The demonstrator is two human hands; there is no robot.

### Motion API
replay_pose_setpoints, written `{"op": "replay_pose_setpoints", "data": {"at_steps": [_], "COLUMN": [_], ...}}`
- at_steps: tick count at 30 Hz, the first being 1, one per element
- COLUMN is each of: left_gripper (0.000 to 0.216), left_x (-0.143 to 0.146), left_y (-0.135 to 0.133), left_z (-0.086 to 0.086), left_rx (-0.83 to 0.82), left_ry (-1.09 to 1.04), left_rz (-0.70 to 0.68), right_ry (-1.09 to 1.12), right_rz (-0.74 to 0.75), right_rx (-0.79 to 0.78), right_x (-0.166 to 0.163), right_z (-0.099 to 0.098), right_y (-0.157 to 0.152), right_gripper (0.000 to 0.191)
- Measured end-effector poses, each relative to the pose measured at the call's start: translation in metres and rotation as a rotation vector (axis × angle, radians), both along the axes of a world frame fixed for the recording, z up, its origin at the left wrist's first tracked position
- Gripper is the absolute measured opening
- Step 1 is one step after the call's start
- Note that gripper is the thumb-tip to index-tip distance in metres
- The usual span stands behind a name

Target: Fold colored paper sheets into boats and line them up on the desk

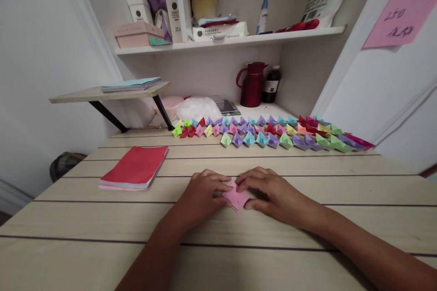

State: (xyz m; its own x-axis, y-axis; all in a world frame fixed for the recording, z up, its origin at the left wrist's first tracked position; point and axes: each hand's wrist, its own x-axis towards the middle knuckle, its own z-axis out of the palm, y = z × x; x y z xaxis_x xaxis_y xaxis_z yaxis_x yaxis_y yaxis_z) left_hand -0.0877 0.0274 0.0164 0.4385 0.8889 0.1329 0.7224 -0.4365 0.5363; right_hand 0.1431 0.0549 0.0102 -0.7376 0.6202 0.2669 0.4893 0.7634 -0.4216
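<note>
A small pink origami paper point(238, 198), folded to a pointed diamond shape, lies on the striped wooden table between my hands. My left hand point(204, 193) grips its left side between thumb and fingers. From the right, my right hand point(269, 193) has its fingers on the upper right of the paper and the thumb at its right corner. Beyond my hands, several rows of folded paper boats point(249, 139) in many colours stand along the back of the table. To the left rests a stack of square paper point(134, 166), red on top.
A raised wooden stand point(116, 95) on black legs holds more paper point(131, 84) at the back left. Behind the boats are a red jug point(253, 86) and a dark bottle point(272, 85). A white shelf point(235, 41) with bottles and boxes hangs above.
</note>
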Motion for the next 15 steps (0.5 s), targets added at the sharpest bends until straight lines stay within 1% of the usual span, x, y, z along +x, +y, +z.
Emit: {"op": "replay_pose_setpoints", "data": {"at_steps": [2, 6, 11, 15], "left_gripper": [0.026, 0.018, 0.023, 0.024], "left_x": [0.001, 0.0033, 0.0069, 0.0095], "left_y": [0.0, -0.0005, -0.0021, -0.0017], "left_z": [-0.0008, -0.001, 0.0021, -0.0016], "left_rx": [0.012, 0.025, 0.036, 0.074], "left_ry": [-0.007, -0.034, -0.008, 0.0], "left_rz": [0.015, 0.024, 0.034, 0.051], "right_ry": [0.011, 0.014, 0.014, 0.024], "right_rz": [-0.003, 0.002, -0.006, -0.053], "right_rx": [0.009, 0.006, -0.002, 0.008], "right_x": [-0.0005, -0.0013, -0.0022, -0.0062], "right_z": [0.0007, 0.0032, 0.0046, 0.0015], "right_y": [-0.0004, -0.0012, -0.0025, -0.0034], "right_gripper": [0.021, 0.018, 0.017, 0.016]}}
